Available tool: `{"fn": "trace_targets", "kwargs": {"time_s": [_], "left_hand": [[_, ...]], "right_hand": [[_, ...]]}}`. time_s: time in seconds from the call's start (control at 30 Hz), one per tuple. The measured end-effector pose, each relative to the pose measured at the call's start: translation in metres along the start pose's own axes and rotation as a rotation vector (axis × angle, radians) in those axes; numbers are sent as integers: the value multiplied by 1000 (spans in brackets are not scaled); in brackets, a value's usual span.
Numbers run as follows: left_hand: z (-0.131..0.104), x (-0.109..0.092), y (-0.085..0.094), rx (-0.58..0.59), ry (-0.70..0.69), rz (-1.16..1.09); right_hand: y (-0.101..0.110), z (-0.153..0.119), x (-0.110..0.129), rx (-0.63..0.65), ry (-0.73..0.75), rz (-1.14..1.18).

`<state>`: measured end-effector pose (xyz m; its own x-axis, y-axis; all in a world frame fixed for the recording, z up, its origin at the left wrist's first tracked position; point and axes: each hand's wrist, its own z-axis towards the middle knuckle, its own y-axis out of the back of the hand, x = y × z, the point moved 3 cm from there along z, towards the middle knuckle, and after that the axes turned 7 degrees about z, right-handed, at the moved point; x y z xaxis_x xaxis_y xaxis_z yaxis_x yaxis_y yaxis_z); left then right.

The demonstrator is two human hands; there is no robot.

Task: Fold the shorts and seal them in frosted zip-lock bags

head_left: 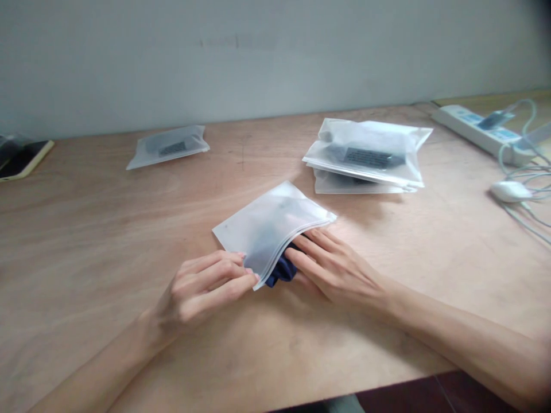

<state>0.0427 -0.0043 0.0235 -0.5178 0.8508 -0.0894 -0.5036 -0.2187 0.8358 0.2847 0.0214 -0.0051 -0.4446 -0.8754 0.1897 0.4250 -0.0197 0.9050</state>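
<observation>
A frosted zip bag (267, 223) lies flat on the table in front of me, its mouth turned toward me and parted. My left hand (210, 287) pinches the near left corner of that bag between thumb and fingers. Dark blue shiny fabric (283, 271) bulges out of the bag's mouth. My right hand (331, 261) is closed around the fabric, with its fingertips under the bag's upper edge. How much of the fabric is inside is hidden by the frosted plastic and my fingers.
Several filled frosted bags (370, 149) are stacked behind my right hand. Another filled bag (172, 148) lies at the back left. A phone (26, 160) is at the far left. A power strip (482, 132) and a white charger (511, 191) with cables lie at the right.
</observation>
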Motion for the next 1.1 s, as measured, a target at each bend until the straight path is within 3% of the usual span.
{"fn": "trace_targets", "kwargs": {"time_s": [0.13,0.3,0.57,0.83,1.1], "left_hand": [[-4,1,-3,-21,-14,-20],[-13,4,-11,-89,-27,-44],[-14,13,-4,-201,125,85],[-7,11,-3,-243,201,112],[-15,29,3,-288,393,229]], "right_hand": [[-3,2,1,89,-53,-8],[-5,2,-2,63,-131,57],[-1,-5,-6,-89,2,-86],[-3,2,-1,20,-27,-256],[16,-8,4,-238,225,-84]]}}
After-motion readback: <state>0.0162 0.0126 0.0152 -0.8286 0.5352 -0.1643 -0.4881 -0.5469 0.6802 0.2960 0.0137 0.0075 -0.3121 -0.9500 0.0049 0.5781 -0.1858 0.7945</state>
